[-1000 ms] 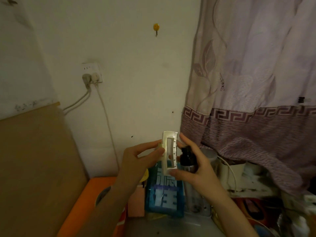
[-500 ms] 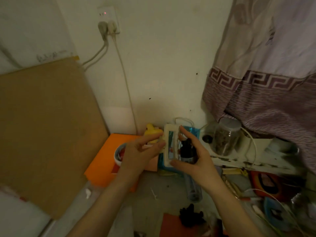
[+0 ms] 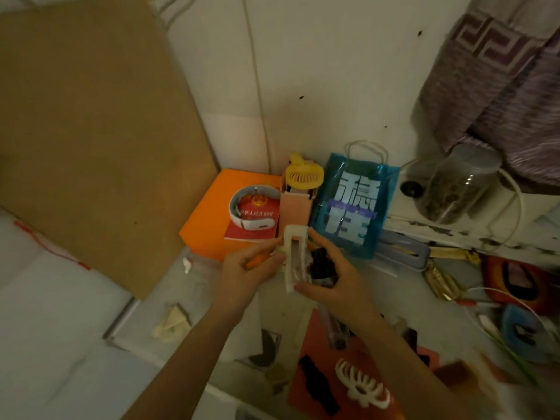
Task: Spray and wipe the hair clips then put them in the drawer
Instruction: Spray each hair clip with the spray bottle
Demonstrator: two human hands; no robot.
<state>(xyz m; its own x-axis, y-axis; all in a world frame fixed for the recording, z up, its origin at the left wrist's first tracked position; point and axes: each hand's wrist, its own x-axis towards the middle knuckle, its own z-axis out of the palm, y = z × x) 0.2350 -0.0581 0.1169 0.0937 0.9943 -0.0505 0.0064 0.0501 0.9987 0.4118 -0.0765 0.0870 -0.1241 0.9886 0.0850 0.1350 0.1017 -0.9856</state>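
Note:
My left hand (image 3: 245, 274) pinches a cream rectangular hair clip (image 3: 293, 256) upright above the desk. Right beside it my right hand (image 3: 336, 283) grips a small spray bottle (image 3: 321, 269) with a dark cap, its nozzle close to the clip. Lower down, a white claw hair clip (image 3: 362, 386) and a black hair clip (image 3: 316, 386) lie on a red cloth (image 3: 321, 350). A blue clip (image 3: 521, 331) and a red-orange clip (image 3: 515, 280) lie at the right. No drawer is in view.
A blue gift bag (image 3: 354, 204), a yellow mini fan (image 3: 304, 174), an orange box (image 3: 212, 219) with a red booklet, and a glass jar (image 3: 454, 186) stand against the wall. A brown board (image 3: 91, 131) leans at the left. Cables and clutter crowd the right.
The camera has tilted down, so the desk and loose clips now show. Both hands keep the cream clip and spray bottle together, lower over the desk.

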